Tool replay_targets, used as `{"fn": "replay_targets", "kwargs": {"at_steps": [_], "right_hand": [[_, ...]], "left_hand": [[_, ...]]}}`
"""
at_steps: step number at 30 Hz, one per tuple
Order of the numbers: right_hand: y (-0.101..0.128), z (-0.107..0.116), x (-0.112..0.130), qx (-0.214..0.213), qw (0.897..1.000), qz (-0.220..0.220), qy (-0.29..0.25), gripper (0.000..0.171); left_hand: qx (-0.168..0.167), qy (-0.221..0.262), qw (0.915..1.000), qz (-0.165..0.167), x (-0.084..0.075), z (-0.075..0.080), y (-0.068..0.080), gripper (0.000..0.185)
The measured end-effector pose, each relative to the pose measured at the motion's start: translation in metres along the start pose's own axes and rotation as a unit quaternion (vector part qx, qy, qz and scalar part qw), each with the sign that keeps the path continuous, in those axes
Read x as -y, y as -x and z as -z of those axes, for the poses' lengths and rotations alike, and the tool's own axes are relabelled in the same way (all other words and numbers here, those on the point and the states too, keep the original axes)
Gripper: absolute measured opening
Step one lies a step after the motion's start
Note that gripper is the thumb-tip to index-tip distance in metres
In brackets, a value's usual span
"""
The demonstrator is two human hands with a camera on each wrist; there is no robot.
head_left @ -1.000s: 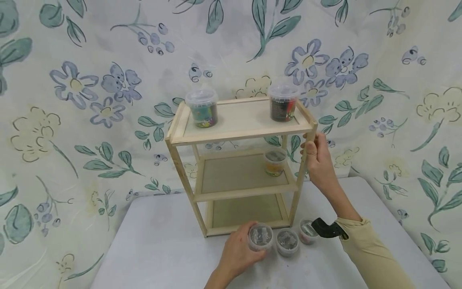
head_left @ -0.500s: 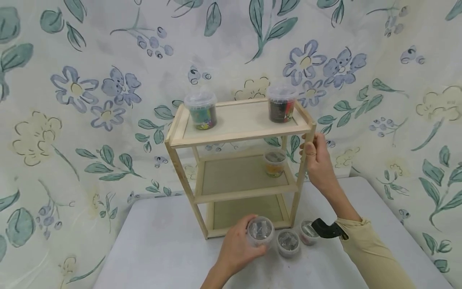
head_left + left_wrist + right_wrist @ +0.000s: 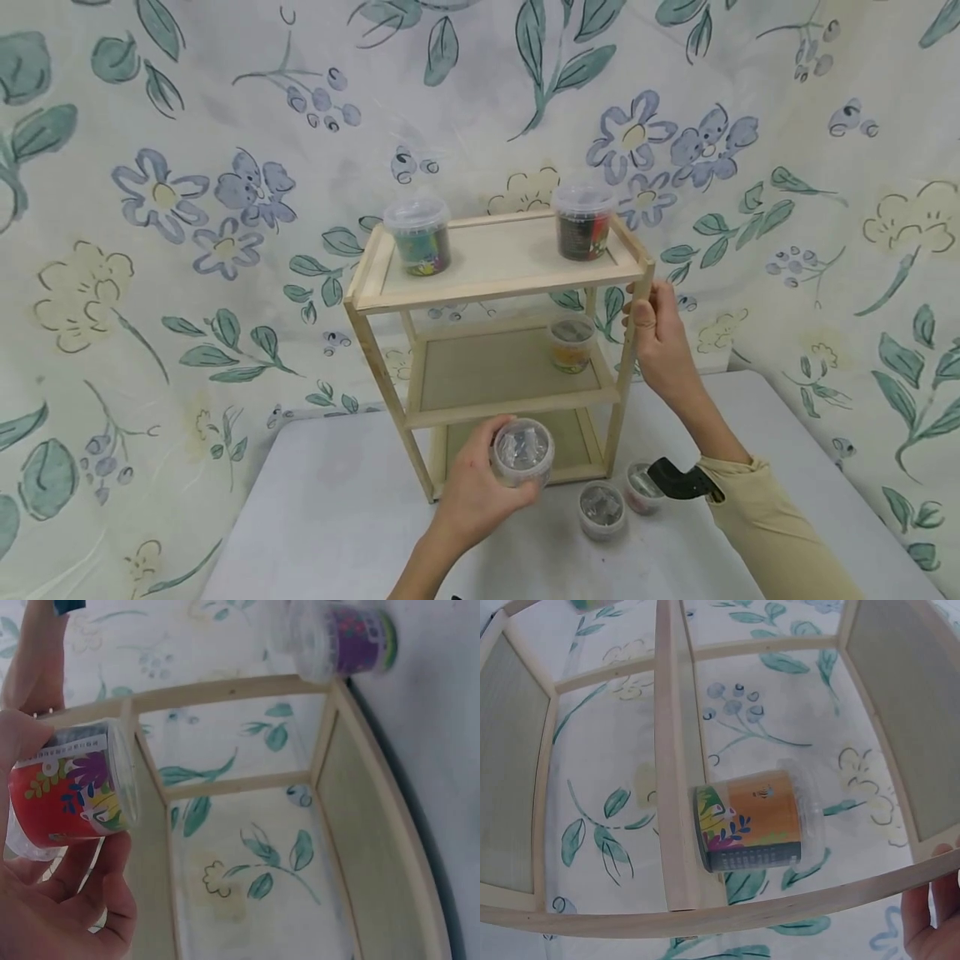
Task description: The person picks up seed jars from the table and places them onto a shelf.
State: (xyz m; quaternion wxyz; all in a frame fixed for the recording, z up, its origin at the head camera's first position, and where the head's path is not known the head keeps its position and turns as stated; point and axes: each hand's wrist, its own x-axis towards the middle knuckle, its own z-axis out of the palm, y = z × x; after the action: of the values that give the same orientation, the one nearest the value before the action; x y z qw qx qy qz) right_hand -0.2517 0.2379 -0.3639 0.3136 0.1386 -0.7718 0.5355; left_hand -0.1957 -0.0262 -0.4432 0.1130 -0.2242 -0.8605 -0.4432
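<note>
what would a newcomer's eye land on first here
Likely the three-tier wooden shelf on the white table, with a teal-labelled tub and a black-and-red tub on its top board. Next, perhaps, the left hand holding a red-labelled tub in front of it, and the right hand gripping its right front post.

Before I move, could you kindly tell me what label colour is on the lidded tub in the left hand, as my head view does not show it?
Observer: The left wrist view shows that the lidded tub in the left hand has a red label.

Operator: Thank you; what is printed on the middle-shelf tub, please?

Observer: In the right wrist view, a small bee-like insect shows on its orange label.

Operator: Could you make out a label colour on either table tub?

Observer: The left wrist view shows one with a purple label; I cannot tell which one.
</note>
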Motion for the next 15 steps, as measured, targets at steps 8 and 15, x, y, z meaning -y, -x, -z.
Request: {"fn": "replay_targets", "kwargs": {"at_steps": [8, 15], "right_hand": [[0.001, 0.000, 0.001, 0.006, 1.000, -0.007, -0.003, 0.035], [0.001, 0.000, 0.002, 0.005, 1.000, -0.010, 0.000, 0.035]], "left_hand": [[-0.020, 0.019, 0.9996, 0.011, 0.000, 0.008, -0.009, 0.072], [-0.057, 0.062, 0.9953, 0.049, 0.000, 0.012, -0.017, 0.075]]}}
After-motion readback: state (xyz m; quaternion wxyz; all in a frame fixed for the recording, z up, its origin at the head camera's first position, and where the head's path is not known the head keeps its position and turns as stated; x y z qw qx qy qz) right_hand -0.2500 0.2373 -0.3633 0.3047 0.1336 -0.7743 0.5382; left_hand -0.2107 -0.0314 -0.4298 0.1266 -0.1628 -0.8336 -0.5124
